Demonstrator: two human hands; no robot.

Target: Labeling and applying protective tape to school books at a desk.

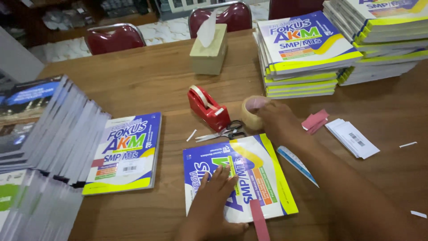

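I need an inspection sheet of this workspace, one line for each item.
Surface: brown wooden table.
Job's things: book lying flat under the left hand; clear tape roll at the right hand.
Clutter: red tape dispenser, scissors, ruler, pink strips, white labels, tissue box, book stacks.
Grippers: left hand flat on the book; right hand touches the tape roll.
Cables: nothing seen.
Surroundings: red chairs behind the table.
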